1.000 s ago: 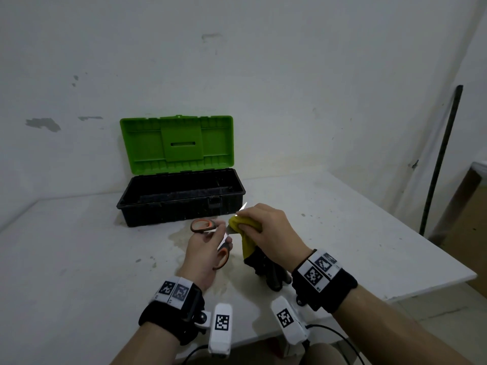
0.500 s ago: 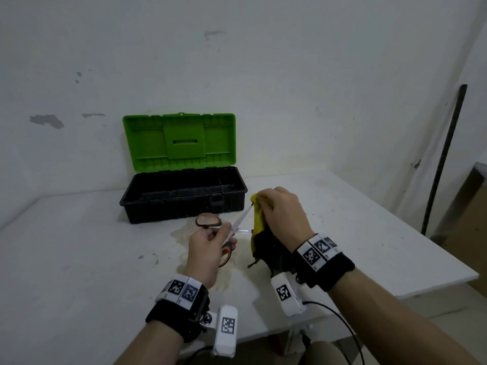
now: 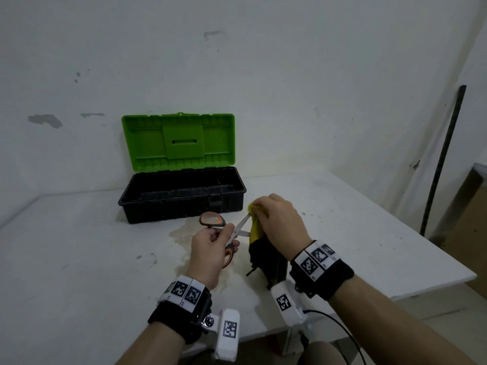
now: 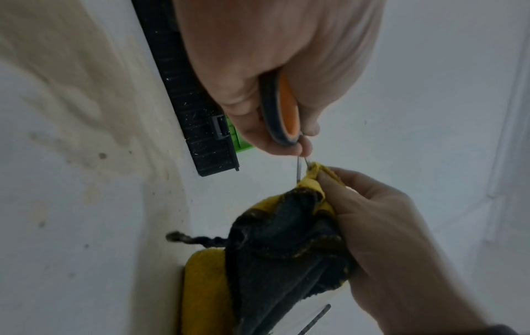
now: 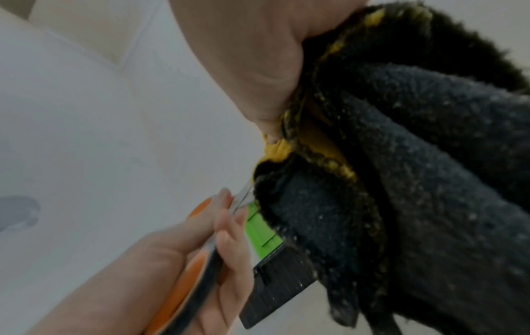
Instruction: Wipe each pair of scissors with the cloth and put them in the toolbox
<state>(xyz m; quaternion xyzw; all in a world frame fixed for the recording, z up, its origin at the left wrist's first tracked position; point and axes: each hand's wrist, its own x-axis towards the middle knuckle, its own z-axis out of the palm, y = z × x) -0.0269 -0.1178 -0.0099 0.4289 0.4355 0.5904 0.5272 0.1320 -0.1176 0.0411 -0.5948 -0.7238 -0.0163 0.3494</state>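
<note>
Left hand (image 3: pixel 210 248) is seen clenched around the orange-and-black handles of the scissors (image 3: pixel 227 234), held above the counter (image 3: pixel 79 259) with the blades spread and aimed toward 2 o'clock. Right hand (image 3: pixel 279 222) is wrapped around the yellow-and-black cloth (image 3: pixel 259 243), which is pinched over the tip of the upper blade. Compared with half a second earlier, the scissors and the cloth are held much as before, the cloth having been kept at the blade tip. At 11 o'clock from both hands, the toolbox (image 3: pixel 181 198) is left open, its green lid raised.
</note>
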